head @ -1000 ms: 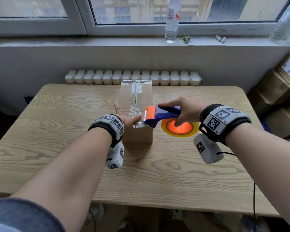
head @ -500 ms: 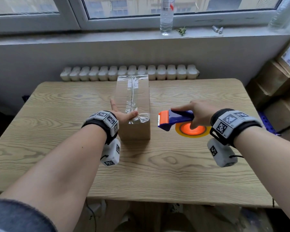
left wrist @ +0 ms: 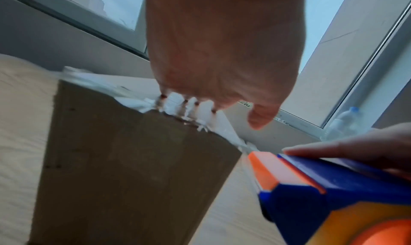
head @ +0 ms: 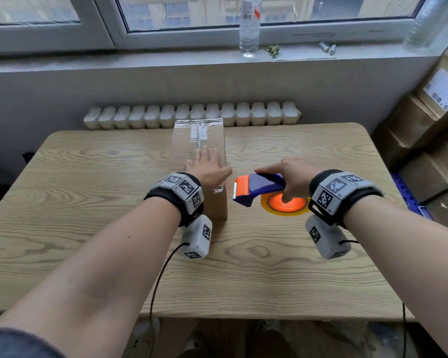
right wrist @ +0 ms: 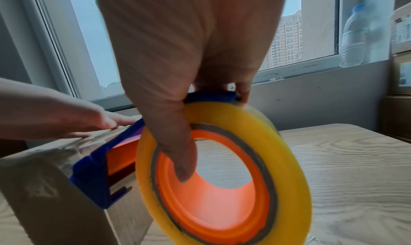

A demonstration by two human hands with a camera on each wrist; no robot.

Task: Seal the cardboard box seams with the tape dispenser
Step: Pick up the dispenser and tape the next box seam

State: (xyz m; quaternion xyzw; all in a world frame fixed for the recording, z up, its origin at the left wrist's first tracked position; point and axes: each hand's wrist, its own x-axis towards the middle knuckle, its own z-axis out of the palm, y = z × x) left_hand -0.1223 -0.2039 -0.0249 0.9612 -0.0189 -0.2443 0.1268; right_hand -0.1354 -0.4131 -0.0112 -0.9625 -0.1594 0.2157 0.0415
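With right grip (head: 292,177) curled round tape dispenser (head: 259,188), thumb through roll core; pulled clear of cardboard box (head: 199,140) at mid-bench (head: 88,202). Left hand (head: 208,169) moved flat onto top seam. Strip cut; smoothing likely next.

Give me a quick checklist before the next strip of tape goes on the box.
1. Left hand flat on the box top: ok.
2. Right hand grips the tape dispenser: ok.
3. Dispenser clear of the box, blade facing it: ok.
4. Lengthwise strip on the top seam: ok, already down.
5. Near end of that strip pressed smooth over the edge: not ok, crinkled.
6. Free tape end ready at the blade: cannot tell.
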